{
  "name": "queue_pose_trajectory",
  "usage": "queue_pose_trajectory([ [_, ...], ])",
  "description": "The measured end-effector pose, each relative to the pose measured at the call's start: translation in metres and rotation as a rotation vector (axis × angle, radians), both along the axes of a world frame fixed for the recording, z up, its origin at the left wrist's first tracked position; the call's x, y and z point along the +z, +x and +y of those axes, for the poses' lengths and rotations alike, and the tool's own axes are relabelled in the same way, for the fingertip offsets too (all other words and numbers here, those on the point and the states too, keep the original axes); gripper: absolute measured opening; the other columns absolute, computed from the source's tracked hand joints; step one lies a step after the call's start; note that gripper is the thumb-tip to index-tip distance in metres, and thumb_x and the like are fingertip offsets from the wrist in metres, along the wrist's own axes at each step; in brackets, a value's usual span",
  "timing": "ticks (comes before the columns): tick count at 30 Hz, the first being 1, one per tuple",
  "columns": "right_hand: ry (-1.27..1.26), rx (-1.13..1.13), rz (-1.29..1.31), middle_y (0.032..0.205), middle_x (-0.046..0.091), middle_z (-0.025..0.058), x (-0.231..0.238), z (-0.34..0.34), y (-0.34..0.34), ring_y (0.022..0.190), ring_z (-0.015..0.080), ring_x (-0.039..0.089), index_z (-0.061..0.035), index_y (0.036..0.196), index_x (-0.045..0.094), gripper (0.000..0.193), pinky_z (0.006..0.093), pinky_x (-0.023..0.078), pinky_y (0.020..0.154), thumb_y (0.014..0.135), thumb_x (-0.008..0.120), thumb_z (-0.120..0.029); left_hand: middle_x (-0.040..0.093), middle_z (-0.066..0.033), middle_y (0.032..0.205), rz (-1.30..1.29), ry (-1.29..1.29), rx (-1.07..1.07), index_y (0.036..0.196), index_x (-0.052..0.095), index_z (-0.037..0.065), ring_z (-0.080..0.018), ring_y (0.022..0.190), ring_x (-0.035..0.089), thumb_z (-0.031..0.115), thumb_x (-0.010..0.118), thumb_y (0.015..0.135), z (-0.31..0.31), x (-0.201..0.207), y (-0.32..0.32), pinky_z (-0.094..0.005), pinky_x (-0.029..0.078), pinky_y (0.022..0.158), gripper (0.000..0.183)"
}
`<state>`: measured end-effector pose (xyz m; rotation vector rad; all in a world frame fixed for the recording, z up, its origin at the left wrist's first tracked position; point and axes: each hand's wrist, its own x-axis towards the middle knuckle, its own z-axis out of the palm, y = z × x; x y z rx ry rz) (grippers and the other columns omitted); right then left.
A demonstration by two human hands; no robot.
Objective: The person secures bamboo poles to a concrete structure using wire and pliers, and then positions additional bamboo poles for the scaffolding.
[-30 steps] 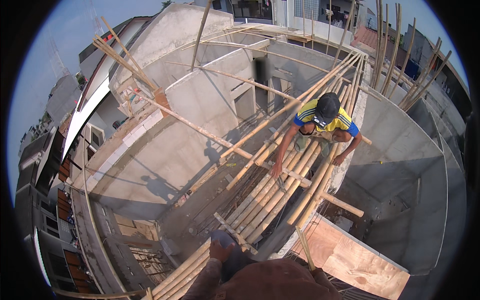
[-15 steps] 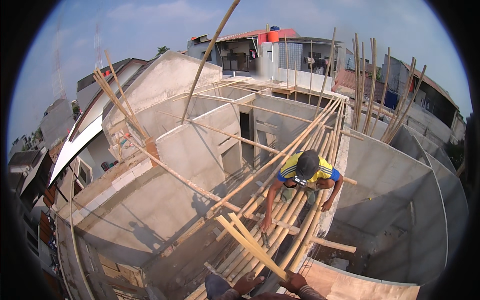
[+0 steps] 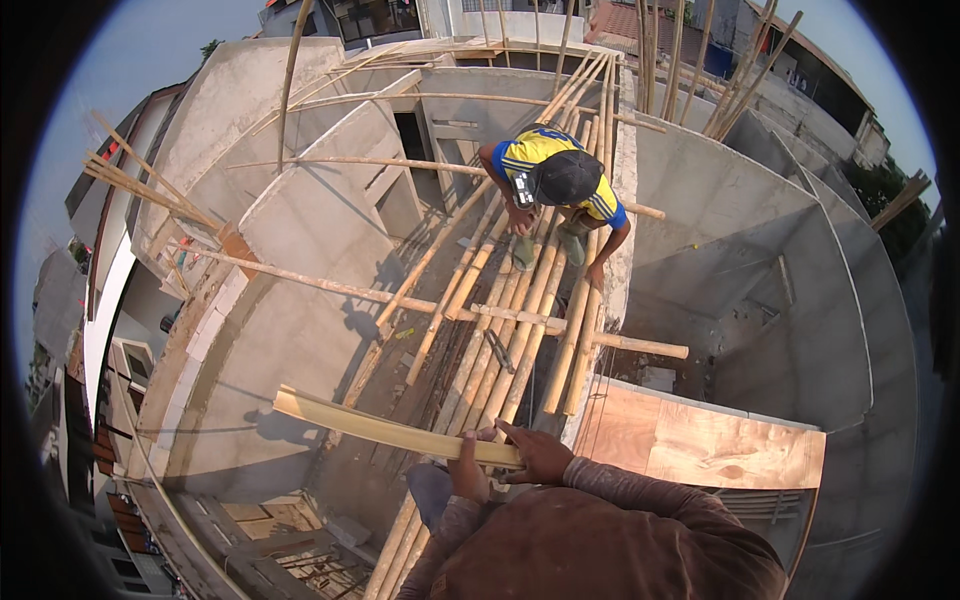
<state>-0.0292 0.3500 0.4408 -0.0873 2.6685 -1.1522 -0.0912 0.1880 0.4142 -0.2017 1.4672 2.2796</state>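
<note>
A pale split-bamboo strip [image 3: 385, 428] lies across in front of me, pointing left. It may be two pieces lying together. My right hand [image 3: 540, 453] is closed around its right end. Just left of that, my left hand [image 3: 468, 473] is closed on the same strip, thumb up along its side. Below the strip and beyond it run long round bamboo poles [image 3: 497, 362], laid side by side. A dark hand tool [image 3: 499, 352], its kind unclear, rests on these poles.
A co-worker in a yellow and blue shirt [image 3: 560, 180] crouches on the poles ahead, one hand on a pole. Cross poles [image 3: 640, 345] span grey walls [image 3: 330, 225], with drops between them. A plywood sheet [image 3: 735, 445] lies at right. Upright poles [image 3: 290, 85] stand farther off.
The strip has swung from pointing away to pointing left, and my left hand now grips it. My view has tilted down. The co-worker's hand has left the dark tool.
</note>
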Motion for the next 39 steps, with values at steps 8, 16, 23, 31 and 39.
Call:
queue_pose_trajectory([
  [8, 0.071, -0.446, -0.121, 0.142, 0.043, 0.0271, -0.078, 0.045, 0.040, 0.131, 0.0405, 0.043, -0.0035, 0.149, 0.028, 0.098, 0.0442, 0.037, 0.109, 0.080, 0.068, -0.060, 0.064, -0.0116, 0.096, 0.041, -0.032, 0.182, 0.101, 0.056, 0.003, -0.0231, 0.092, 0.061, 0.040, 0.054, 0.098, -0.070, -0.045, -0.024, -0.0389, 0.048, 0.087, 0.037],
  [16, 0.261, -0.529, -0.762, 0.125, 0.062, 0.0207, -0.235, 0.106, 0.214, 0.117, 0.0366, 0.058, -0.0089, 0.123, 0.065, 0.078, 0.0433, 0.045, 0.099, 0.073, 0.064, -0.069, 0.063, -0.0120, 0.094, -0.283, 0.232, 0.378, 0.093, 0.056, 0.005, -0.0269, 0.093, 0.062, 0.043, 0.055, 0.097, -0.125, -0.100, -0.002, -0.0418, 0.052, 0.090, 0.038],
  [23, 0.182, -0.489, -0.984, 0.126, 0.062, 0.0194, -0.254, 0.119, 0.263, 0.120, 0.0389, 0.056, -0.0101, 0.121, 0.066, 0.064, 0.0421, 0.042, 0.104, 0.083, 0.061, -0.060, 0.065, -0.0124, 0.094, -0.341, 0.315, 0.456, 0.094, 0.058, 0.004, -0.0291, 0.093, 0.064, 0.048, 0.054, 0.095, -0.141, -0.128, 0.006, -0.0441, 0.053, 0.089, 0.045],
  [31, 0.180, -0.536, -0.635, 0.125, 0.062, 0.0180, -0.209, 0.102, 0.165, 0.117, 0.0331, 0.059, -0.0053, 0.121, 0.065, 0.067, 0.0404, 0.047, 0.099, 0.082, 0.064, -0.060, 0.062, -0.0135, 0.096, -0.409, 0.332, 0.440, 0.099, 0.054, 0.003, -0.0301, 0.097, 0.062, 0.048, 0.052, 0.097, -0.147, -0.134, 0.001, -0.0489, 0.050, 0.092, 0.045],
  [39, 0.226, -0.460, -0.602, 0.116, 0.067, 0.0174, -0.214, 0.095, 0.158, 0.109, 0.0341, 0.064, -0.0092, 0.110, 0.071, 0.061, 0.0418, 0.050, 0.095, 0.077, 0.066, -0.060, 0.061, -0.0124, 0.085, -0.452, 0.299, 0.581, 0.091, 0.054, 0.003, -0.0302, 0.086, 0.062, 0.048, 0.055, 0.095, -0.155, -0.135, 0.004, -0.0471, 0.053, 0.088, 0.045],
])
